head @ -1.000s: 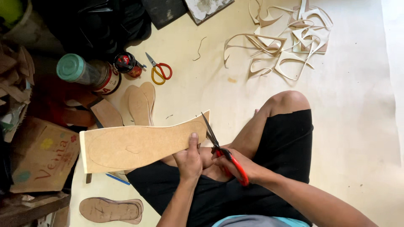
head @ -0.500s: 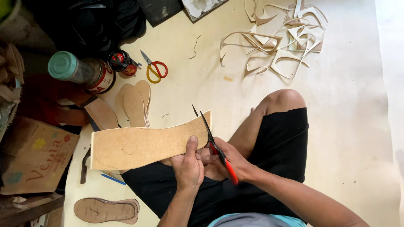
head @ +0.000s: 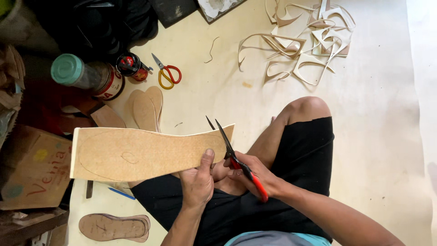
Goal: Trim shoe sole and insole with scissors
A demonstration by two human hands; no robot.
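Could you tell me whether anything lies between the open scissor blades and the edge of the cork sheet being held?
Nothing visible does. The red-handled scissors in the right hand sit open right at the cork sheet end, and the left hand grips the lower edge, thumb close beside the blades.

spare scissors [head: 166,74] on floor | offcut strips [head: 304,43] piled | cut soles [head: 146,108] | perhaps glue can [head: 86,77]

The right hand [head: 255,175] is wrapping round the red-handled scissors [head: 236,159], hiding the finger loops. The tan sheet [head: 141,152] is covering the left hand's [head: 198,182] fingers (only the thumb showing). At nine o'clock, the cardboard box [head: 32,168] is running off the edge, and the person's forearms are vanishing at six.
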